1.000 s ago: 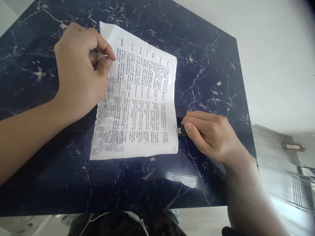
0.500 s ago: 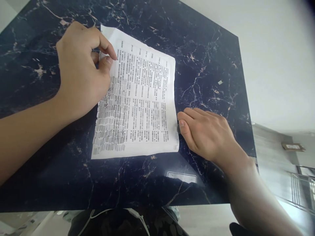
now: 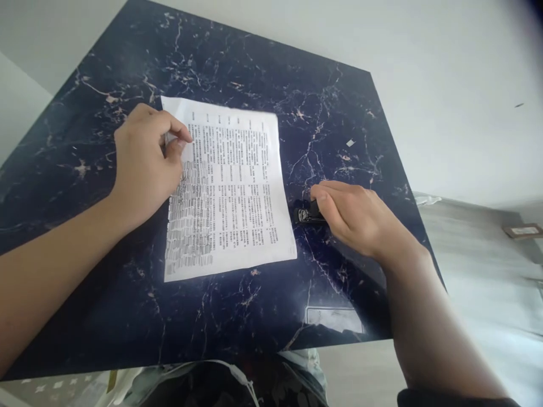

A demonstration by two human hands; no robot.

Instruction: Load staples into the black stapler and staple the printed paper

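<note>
A white printed sheet of paper (image 3: 237, 192) lies on a dark blue marbled table (image 3: 254, 73). My left hand (image 3: 146, 161) rests on the sheet's left edge, with thumb and forefinger pinched on the paper near its top left corner. My right hand (image 3: 354, 215) lies on the table just right of the sheet. Its fingers are closed around a small black object with a metal end (image 3: 306, 215), which pokes out toward the paper's right edge. I cannot make out what the object is.
A small white scrap (image 3: 350, 143) lies on the table at the far right. A pale rectangular label (image 3: 335, 317) sits near the front edge. White wall stands behind the table, grey floor to the right. My dark clothing shows below the front edge.
The view has tilted so the table sits lower in frame. My right hand has drawn slightly back from the paper's edge, and the small black object shows again beside it. My left hand keeps its pinch.
</note>
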